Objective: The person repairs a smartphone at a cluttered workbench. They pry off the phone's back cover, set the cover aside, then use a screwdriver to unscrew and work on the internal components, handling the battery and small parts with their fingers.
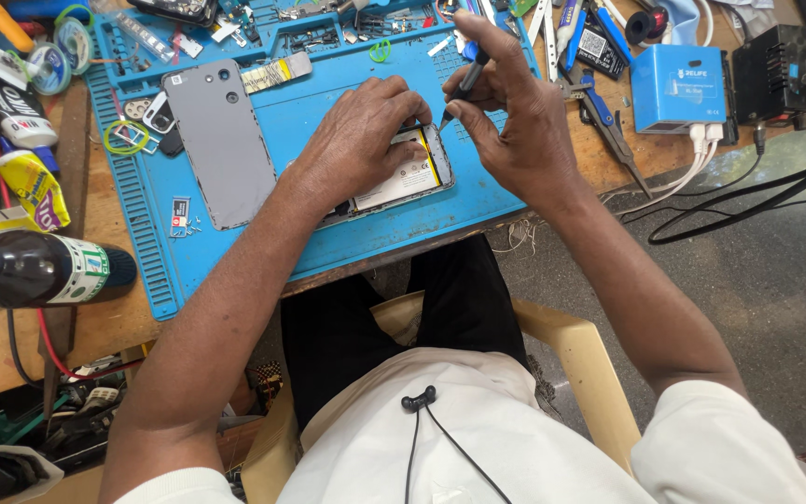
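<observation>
— On the wooden bench [11,350], what sat at the far left?

— A dark bottle [44,271] lay on its side by tubes and tape rolls. A blue work mat [328,233] covered the middle, with a grey back cover [221,145] lying flat on its left part and small screws beside it.

— And the hands?

— The left hand [361,140] pressed down on an opened phone [412,173] at the mat's centre, fingers curled over its top edge. The right hand [515,121] pinched a slim dark tool [466,82], its tip at the phone's upper corner.

— Further right?

— A blue box [678,89] with white cables stood just off the mat, then a black unit [781,70]. Beyond the bench was a grey floor [776,280] crossed by black cable.
</observation>
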